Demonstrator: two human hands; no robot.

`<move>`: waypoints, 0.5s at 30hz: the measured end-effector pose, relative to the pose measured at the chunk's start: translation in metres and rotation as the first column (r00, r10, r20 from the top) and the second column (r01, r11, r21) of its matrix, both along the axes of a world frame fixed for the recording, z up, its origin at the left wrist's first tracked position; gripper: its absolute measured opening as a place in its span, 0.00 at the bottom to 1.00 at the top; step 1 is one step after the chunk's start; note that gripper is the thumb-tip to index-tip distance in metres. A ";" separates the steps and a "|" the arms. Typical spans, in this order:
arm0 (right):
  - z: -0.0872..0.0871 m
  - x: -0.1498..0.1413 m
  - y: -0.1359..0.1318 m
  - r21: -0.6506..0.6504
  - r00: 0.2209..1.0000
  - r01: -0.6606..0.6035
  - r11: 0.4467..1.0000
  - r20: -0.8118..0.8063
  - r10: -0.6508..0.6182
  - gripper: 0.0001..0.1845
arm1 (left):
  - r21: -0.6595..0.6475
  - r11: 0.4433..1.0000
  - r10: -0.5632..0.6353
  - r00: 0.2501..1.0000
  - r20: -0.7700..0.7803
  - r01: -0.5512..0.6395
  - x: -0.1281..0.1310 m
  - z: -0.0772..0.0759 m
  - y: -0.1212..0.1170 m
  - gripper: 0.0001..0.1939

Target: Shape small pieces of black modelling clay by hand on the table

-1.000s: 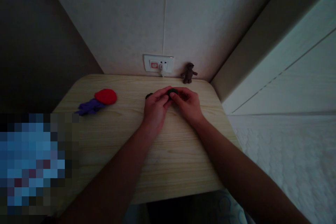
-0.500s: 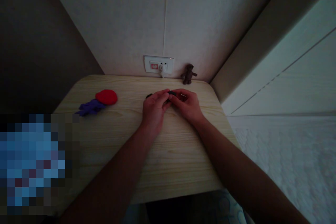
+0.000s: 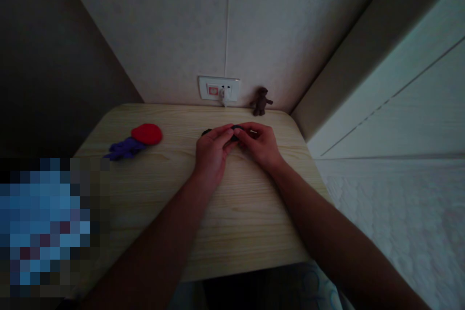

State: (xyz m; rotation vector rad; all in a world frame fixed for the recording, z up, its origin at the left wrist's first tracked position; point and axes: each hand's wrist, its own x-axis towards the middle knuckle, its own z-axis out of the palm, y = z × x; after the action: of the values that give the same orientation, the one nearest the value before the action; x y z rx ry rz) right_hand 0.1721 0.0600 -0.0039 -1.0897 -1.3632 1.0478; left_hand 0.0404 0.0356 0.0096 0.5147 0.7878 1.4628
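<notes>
A small lump of black modelling clay (image 3: 237,132) sits between the fingertips of both hands, over the middle of the table. My left hand (image 3: 212,150) pinches it from the left, thumb on top. From the right, my right hand (image 3: 261,144) closes thumb and fingers on the same lump. Another dark piece (image 3: 207,132) peeks out behind my left hand, mostly hidden. Farther left lie a flattened red clay piece (image 3: 147,133) and a knobbly purple clay piece (image 3: 127,148), touching each other. At the back right stands a small brown clay bear figure (image 3: 260,101), its arms spread.
The light wood table (image 3: 232,232) has rounded back corners and meets the wall. A socket plate (image 3: 219,88) with a plug in it is just above the back edge. A pale panel (image 3: 399,97) rises on the right, and a blurred-out blue area (image 3: 39,218) covers the lower left.
The thumbs have shifted slightly on the black clay, and a little more of it shows between them. The other pieces stay where they were.
</notes>
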 end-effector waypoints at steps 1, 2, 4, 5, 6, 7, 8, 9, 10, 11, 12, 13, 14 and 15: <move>0.001 0.000 -0.001 -0.008 1.000 -0.002 1.000 -0.010 0.001 0.19 | -0.002 1.000 0.001 1.000 0.004 -0.001 0.000 0.000 0.000 0.08; 0.002 -0.001 -0.001 -0.014 1.000 -0.004 1.000 -0.018 0.004 0.19 | -0.003 1.000 0.000 1.000 0.009 0.000 0.000 0.001 0.000 0.08; 0.003 -0.002 -0.002 -0.018 1.000 -0.004 1.000 -0.023 0.004 0.19 | 0.000 1.000 0.000 1.000 0.018 0.000 0.001 0.001 -0.001 0.08; 0.003 -0.002 -0.003 -0.017 1.000 -0.002 1.000 -0.021 0.002 0.19 | 0.002 1.000 0.004 1.000 0.023 -0.004 0.001 0.002 -0.001 0.08; 0.004 -0.003 -0.004 -0.013 1.000 0.002 1.000 -0.020 -0.002 0.19 | 0.002 1.000 0.008 1.000 0.029 -0.008 0.002 0.002 -0.001 0.08; 0.004 -0.003 -0.004 -0.006 1.000 0.009 1.000 -0.019 -0.009 0.18 | 0.001 1.000 0.011 0.999 0.035 -0.011 0.002 0.002 -0.001 0.08; 0.004 -0.003 -0.005 0.003 1.000 0.018 1.000 -0.023 -0.018 0.18 | -0.001 1.000 0.013 0.999 0.042 -0.013 0.003 0.002 -0.001 0.08; 0.004 -0.004 -0.005 0.009 0.999 0.024 1.000 -0.028 -0.024 0.17 | -0.004 1.000 0.012 0.999 0.049 -0.012 0.004 0.002 0.000 0.07; 0.004 -0.004 -0.006 0.013 0.999 0.026 1.000 -0.035 -0.026 0.17 | -0.008 1.000 0.010 0.998 0.055 -0.009 0.004 0.002 0.000 0.07; 0.004 -0.004 -0.006 0.016 0.999 0.026 1.000 -0.042 -0.025 0.16 | -0.010 1.000 0.008 0.998 0.060 -0.008 0.004 0.002 0.000 0.07; 0.004 -0.004 -0.006 0.019 0.999 0.024 1.000 -0.049 -0.023 0.16 | -0.011 1.000 0.007 0.998 0.063 -0.007 0.005 0.001 0.000 0.07; 0.004 -0.004 -0.006 0.019 0.998 0.020 1.000 -0.055 -0.019 0.15 | -0.012 1.000 0.008 0.998 0.063 -0.007 0.005 0.001 0.000 0.07; 0.004 -0.004 -0.005 0.016 0.998 0.017 1.000 -0.057 -0.016 0.15 | -0.014 1.000 0.008 0.998 0.062 -0.007 0.005 0.001 0.000 0.07; 0.003 -0.004 -0.005 0.013 0.998 0.013 1.000 -0.055 -0.012 0.15 | -0.015 1.000 0.008 0.998 0.059 -0.007 0.005 0.001 0.001 0.07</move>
State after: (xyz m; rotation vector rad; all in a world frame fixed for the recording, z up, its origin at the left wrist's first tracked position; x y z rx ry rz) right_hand 0.1682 0.0550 -0.0005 -1.0511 -1.3161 1.0508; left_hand 0.0449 0.0361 0.0104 0.4559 0.7538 1.4713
